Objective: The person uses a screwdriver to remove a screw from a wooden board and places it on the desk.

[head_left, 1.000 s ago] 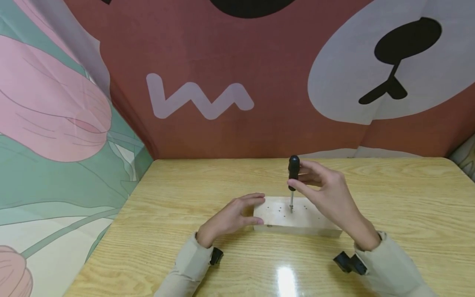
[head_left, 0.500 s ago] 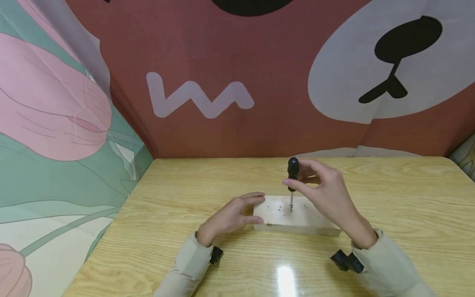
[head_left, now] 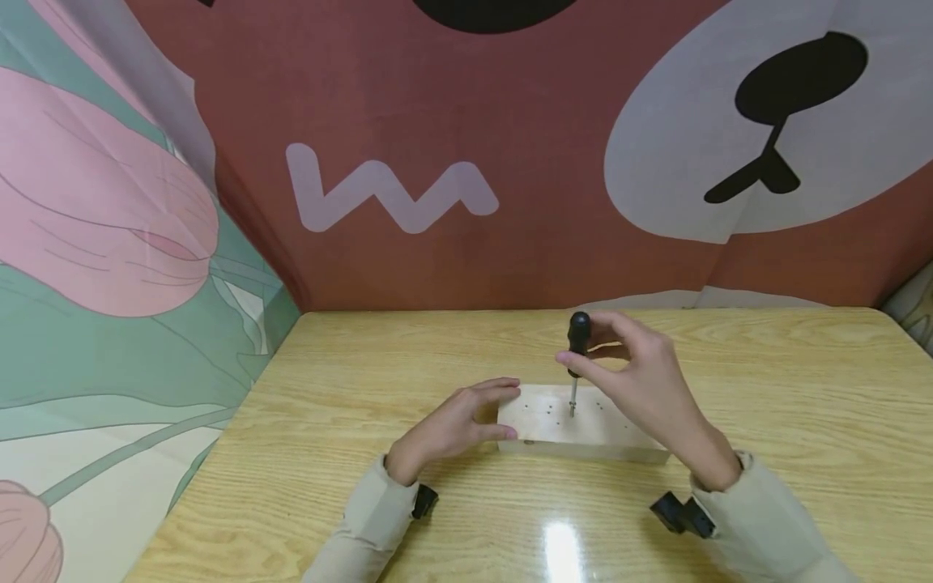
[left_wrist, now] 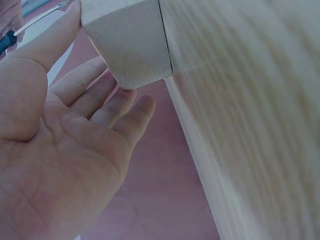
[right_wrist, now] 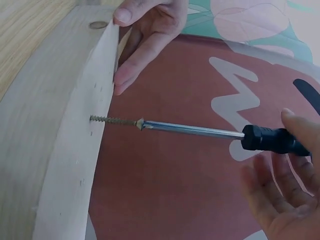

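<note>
A pale wooden block (head_left: 590, 450) with several small holes in its top lies on the table. At its left end my left hand (head_left: 459, 421) holds it, thumb on the near edge and fingertips on the far side. A threaded screw (right_wrist: 115, 120) stands with its point in the block, most of its length showing. The tip of a black-handled screwdriver (right_wrist: 195, 128) meets the screw head in the right wrist view. My right hand (head_left: 649, 385) holds the handle from the right with thumb and fingers. The left wrist view shows the block's end face (left_wrist: 130, 50) close up.
The wood-grain table (head_left: 379, 348) extends around the block on all sides. Behind it hangs a reddish printed cloth (head_left: 539, 259), and a floral cloth (head_left: 131, 356) hangs at the left. A small black camera (head_left: 681, 514) sits by the right cuff.
The screwdriver's handle has tilted slightly to the right and sits a touch lower than a second ago. The right thumb has shifted a little left along it. The left hand and block stay put.
</note>
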`<state>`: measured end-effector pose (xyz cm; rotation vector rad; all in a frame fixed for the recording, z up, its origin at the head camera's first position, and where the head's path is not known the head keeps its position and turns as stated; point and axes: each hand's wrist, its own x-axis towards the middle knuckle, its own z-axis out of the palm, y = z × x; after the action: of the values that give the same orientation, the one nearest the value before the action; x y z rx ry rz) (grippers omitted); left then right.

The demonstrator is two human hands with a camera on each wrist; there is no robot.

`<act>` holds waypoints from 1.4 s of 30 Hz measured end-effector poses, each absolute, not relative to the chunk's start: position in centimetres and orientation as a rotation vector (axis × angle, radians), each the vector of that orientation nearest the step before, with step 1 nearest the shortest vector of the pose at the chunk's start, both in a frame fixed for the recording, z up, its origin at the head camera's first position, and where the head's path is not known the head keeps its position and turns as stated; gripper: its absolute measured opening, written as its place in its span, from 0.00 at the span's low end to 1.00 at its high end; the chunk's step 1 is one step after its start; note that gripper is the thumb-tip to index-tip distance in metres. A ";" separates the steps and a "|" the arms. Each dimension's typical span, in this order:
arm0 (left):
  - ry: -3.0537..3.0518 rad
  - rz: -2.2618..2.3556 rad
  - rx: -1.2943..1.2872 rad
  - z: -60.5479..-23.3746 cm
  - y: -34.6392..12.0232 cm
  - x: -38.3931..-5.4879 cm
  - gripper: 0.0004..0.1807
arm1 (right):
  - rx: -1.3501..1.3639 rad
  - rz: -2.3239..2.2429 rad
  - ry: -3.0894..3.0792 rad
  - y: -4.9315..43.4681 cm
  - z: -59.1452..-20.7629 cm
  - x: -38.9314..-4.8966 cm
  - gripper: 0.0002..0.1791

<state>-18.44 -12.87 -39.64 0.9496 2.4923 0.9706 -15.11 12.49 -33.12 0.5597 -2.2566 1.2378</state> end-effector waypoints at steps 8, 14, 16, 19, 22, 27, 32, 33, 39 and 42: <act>2.501 0.962 0.957 -39.6 -12.9 -18.4 0.34 | 0.583 1.226 -2.233 12.6 -32.9 -15.1 0.17; 2.500 0.966 0.956 -39.7 -12.9 -18.5 0.34 | 0.562 1.237 -2.263 12.6 -32.9 -14.9 0.20; 2.499 0.968 0.961 -39.7 -13.0 -18.5 0.34 | 0.552 1.247 -2.273 12.6 -32.9 -14.9 0.20; 2.493 0.972 0.967 -39.6 -13.0 -18.5 0.34 | 0.541 1.255 -2.282 12.6 -33.0 -14.9 0.19; 2.483 0.977 0.965 -39.6 -13.0 -18.5 0.34 | 0.546 1.239 -2.270 12.5 -33.1 -15.0 0.19; 2.480 0.973 0.952 -39.5 -13.0 -18.5 0.34 | 0.553 1.202 -2.237 12.4 -33.2 -15.2 0.19; 2.482 0.968 0.945 -39.4 -13.0 -18.5 0.34 | 0.545 1.205 -2.249 12.5 -33.2 -15.1 0.20; 2.482 0.967 0.947 -39.4 -13.0 -18.4 0.34 | 0.544 1.206 -2.254 12.5 -33.1 -15.1 0.20; 2.480 0.974 0.943 -39.5 -13.0 -18.5 0.34 | 0.538 1.239 -2.279 12.6 -33.1 -15.0 0.20; 2.476 0.979 0.941 -39.5 -12.9 -18.4 0.34 | 0.538 1.255 -2.279 12.6 -33.2 -15.0 0.20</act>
<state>-18.43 -12.94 -39.49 0.9410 2.4765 0.9791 -14.99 12.60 -33.17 0.5382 -2.2794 1.2547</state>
